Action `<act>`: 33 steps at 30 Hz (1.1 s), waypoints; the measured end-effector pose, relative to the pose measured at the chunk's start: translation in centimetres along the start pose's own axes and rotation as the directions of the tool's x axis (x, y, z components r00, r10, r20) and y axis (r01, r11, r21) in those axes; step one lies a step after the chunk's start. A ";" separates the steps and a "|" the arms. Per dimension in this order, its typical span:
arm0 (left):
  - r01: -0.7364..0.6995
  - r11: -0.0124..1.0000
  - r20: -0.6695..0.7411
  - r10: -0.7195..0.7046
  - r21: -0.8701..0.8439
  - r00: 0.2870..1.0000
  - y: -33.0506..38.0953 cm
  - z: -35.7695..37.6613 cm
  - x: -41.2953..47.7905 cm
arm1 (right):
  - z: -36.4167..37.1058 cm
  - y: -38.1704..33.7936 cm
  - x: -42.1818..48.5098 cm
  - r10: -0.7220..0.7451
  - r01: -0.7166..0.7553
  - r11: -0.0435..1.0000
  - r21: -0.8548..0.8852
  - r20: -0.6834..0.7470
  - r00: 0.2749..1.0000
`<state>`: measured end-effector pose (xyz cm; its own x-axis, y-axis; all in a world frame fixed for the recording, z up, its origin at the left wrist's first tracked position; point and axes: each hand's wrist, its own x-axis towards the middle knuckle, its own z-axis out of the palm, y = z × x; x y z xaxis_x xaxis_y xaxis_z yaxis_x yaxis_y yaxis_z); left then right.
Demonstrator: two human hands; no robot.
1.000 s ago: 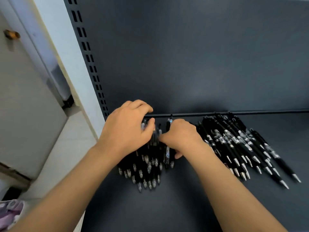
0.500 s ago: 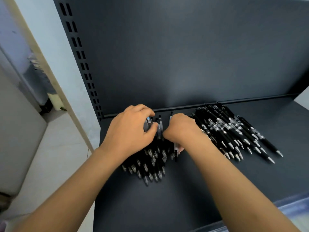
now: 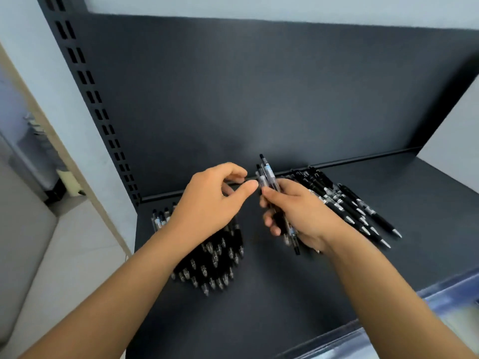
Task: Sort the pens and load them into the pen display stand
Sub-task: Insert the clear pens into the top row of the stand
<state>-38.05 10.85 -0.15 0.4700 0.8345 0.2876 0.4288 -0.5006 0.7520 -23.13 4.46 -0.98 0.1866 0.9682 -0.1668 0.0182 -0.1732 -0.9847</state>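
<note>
The right hand (image 3: pixel 303 211) grips a small bunch of pens (image 3: pixel 268 177), with the fingers wrapped round the barrels and the thumb across the front. The bunch stands nearly upright above the shelf (image 3: pixel 259 314), clicker ends up and tips poking out below the palm. It looks like two or three pens, but blur makes the count uncertain.

The left hand (image 3: pixel 210 203) hangs just beside the bunch, at the same height. Its index finger and thumb (image 3: pixel 247 189) curl toward each other with a gap between them, and the other fingers are tucked under. The thumb tip is very near the bunch. It cannot be told whether it touches the bunch or whether the hand pinches anything.

Two heaps of black pens lie on the shelf. The left heap (image 3: pixel 215 257) lies under the left hand and wrist, with its sprung clear tips fanned toward the person. A few clicker ends show past the wrist on the left. The right heap (image 3: pixel 344 203) lies behind and to the right of the right hand. Its pens slant from the rear rail (image 3: pixel 363 159) toward the front right, metal tips forward. A bare strip of shelf separates the heaps.

A dark back panel (image 3: pixel 233 99) rises behind the rail. A slotted upright (image 3: pixel 88 94) runs along the panel's left edge.
</note>
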 end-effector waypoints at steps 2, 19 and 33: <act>0.062 0.981 0.025 -0.058 -0.185 0.998 2.6 1.1 0.7 | -2.0 -1.2 -2.1 -0.073 0.069 0.995 0.073 0.045 0.996; -0.041 0.713 0.078 0.133 -0.700 0.988 31.2 29.9 -0.2 | -37.0 -1.4 -19.0 -0.339 0.341 0.939 0.052 -0.045 0.940; -0.397 0.779 -0.382 0.219 -0.485 0.898 39.8 39.0 16.6 | -57.2 -3.2 -12.4 -0.468 0.449 0.875 -0.180 -0.548 0.693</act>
<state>16.91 -4.26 11.42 0.2210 0.7273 0.6497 -0.2269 -0.6096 0.7596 30.69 -17.35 7.06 0.6594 0.6527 0.3730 0.2768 0.2505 -0.9277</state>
